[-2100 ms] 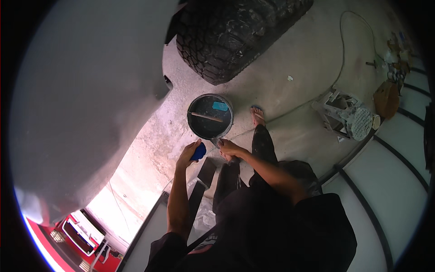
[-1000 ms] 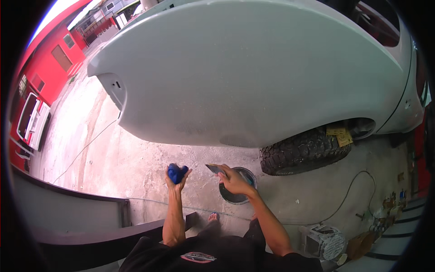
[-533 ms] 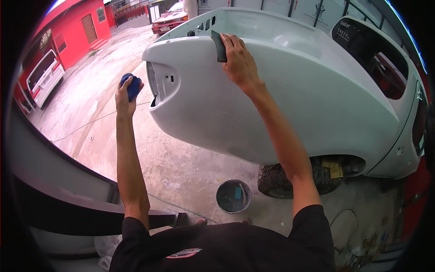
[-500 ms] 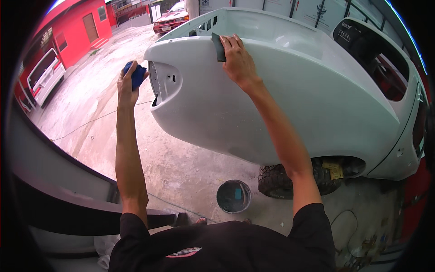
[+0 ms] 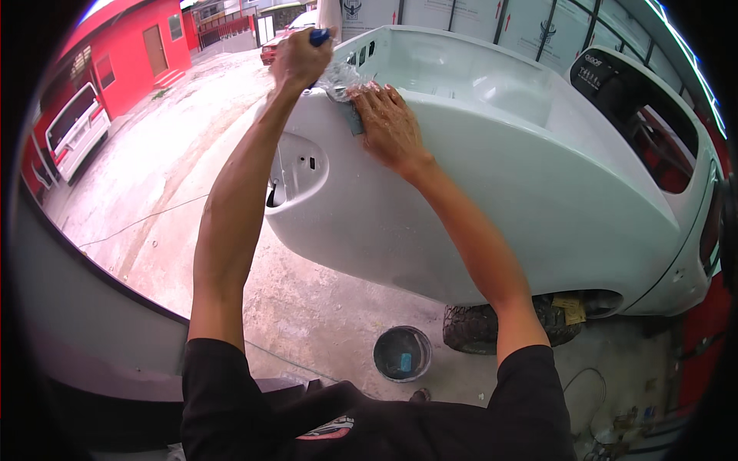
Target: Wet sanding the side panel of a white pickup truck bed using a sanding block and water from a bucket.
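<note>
My left hand is raised over the rear corner of a white pickup bed, closed round a crumpled blue cloth. Clear water splashes between it and my right hand. That hand lies wet on the upper edge of the white side panel, pressing a grey-green piece of sandpaper to the surface. The fingers cover part of the sheet. Left of the sandpaper is the recessed tail-light opening, with no lamp in it.
A dark bucket holding water and a blue-green piece stands on the concrete below the panel, beside the rear tyre. A cable lies at the lower right. A dark beam runs along my left side.
My left hand has swung up and right with the blue cloth to above the panel's corner, and water now splashes there. My right hand with the sandpaper has shifted slightly left along the edge.
</note>
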`<state>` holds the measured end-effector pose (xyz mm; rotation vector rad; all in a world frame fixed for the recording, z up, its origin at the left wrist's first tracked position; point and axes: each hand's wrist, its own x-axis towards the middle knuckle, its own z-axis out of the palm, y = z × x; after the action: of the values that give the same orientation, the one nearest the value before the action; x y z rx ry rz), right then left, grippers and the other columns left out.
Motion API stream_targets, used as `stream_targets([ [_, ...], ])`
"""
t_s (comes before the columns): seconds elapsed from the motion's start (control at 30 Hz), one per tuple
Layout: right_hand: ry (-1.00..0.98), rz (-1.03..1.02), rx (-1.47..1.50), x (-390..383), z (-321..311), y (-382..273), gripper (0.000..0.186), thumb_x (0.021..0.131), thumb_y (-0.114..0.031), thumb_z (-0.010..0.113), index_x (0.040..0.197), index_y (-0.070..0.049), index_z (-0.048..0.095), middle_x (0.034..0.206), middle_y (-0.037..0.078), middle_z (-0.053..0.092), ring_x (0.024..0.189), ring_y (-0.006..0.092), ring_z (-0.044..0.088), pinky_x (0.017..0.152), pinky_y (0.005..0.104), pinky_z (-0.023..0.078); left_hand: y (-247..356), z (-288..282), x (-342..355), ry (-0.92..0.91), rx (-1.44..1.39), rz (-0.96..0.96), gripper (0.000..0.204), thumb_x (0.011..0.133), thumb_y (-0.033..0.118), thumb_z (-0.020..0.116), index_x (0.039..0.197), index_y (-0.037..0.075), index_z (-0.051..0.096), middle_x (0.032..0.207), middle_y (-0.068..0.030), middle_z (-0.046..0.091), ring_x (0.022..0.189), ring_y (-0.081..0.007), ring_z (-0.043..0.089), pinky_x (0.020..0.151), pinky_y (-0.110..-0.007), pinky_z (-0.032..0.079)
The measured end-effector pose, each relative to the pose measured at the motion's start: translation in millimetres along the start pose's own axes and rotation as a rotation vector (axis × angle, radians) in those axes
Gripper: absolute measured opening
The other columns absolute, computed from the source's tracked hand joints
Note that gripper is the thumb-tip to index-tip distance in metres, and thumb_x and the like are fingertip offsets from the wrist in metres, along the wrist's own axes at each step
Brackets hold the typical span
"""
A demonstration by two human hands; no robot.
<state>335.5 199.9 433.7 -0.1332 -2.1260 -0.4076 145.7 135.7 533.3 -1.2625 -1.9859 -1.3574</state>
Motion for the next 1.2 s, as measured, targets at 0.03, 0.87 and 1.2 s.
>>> stream_targets([
  [0.03,0.005,0.003,-0.011,0.1,4.9,-2.8,0.047,0.087,-0.009,0.055,0.133,-0.001,0.057,0.136,0.019,0.059,0.133,0.0304,0.051,0.119,0.0435,0.032,-23.4,-19.4,1.2,0.060,0.077,0.044,0.048,0.089,0.056,0.064,0.095,0.009,0.074,0.088,-0.0190,0.074,0.088,-0.0357,0.073,0.079,-0.044,0.055],
  [0.87,0.106,0.167,-0.104,-36.8,-68.8,48.1,0.033,0.078,0.005,0.063,0.110,0.000,0.062,0.109,0.017,0.069,0.107,0.0345,0.065,0.096,0.0434,0.052,-76.1,3.8,-52.3,0.435,0.012,-0.043,0.029,0.088,0.039,0.071,0.093,0.011,0.072,0.084,-0.0156,0.074,0.081,-0.0376,0.073,0.074,-0.046,0.057],
  [1.2,0.102,0.135,-0.059,-35.5,-71.8,50.2,0.032,0.076,0.003,0.064,0.108,-0.002,0.062,0.095,0.018,0.069,0.094,0.0363,0.067,0.087,0.0445,0.055,-97.8,-2.8,-47.9,0.409,0.057,-0.086,0.032,0.088,0.044,0.070,0.097,0.013,0.074,0.089,-0.0134,0.075,0.087,-0.0346,0.074,0.080,-0.045,0.056],
])
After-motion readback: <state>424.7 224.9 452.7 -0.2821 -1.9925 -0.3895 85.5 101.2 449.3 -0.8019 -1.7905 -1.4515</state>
